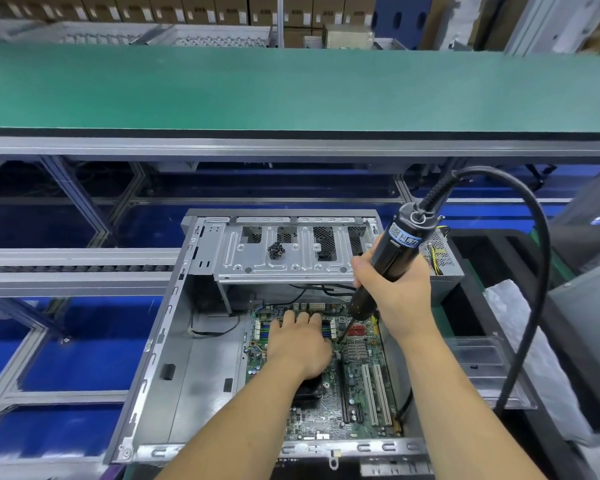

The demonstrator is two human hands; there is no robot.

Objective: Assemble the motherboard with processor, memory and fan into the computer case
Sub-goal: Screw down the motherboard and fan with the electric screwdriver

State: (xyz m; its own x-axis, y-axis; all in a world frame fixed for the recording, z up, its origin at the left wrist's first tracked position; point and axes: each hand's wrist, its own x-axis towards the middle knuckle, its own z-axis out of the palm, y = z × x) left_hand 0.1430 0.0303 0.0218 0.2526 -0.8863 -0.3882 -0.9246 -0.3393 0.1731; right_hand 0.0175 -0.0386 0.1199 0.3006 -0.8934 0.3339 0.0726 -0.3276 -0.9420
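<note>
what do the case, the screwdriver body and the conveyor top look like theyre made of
Computer case: bare sheet metal, likely steel, dull grey with stamped slots and folded edges.
Electric screwdriver, gripped by the right hand: glossy black, probably plastic; highlights show on it.
Conveyor top: matte green, looks like rubber or PVC matting.

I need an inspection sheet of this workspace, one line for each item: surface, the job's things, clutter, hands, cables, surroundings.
Surface: the computer case lies open on its side at a conveyor line.
Job's things: the motherboard sits inside the case; a small pile of screws lies on the drive bracket.
Clutter: a crumpled plastic bag to the right of the case.
Hands: the left hand rests flat on the motherboard; the right hand grips the electric screwdriver, tip down on the board.
Cables: the screwdriver's black cable loops to the right; thin black wires run under the bracket.
Surroundings: a green shelf above, cardboard boxes behind.
</note>
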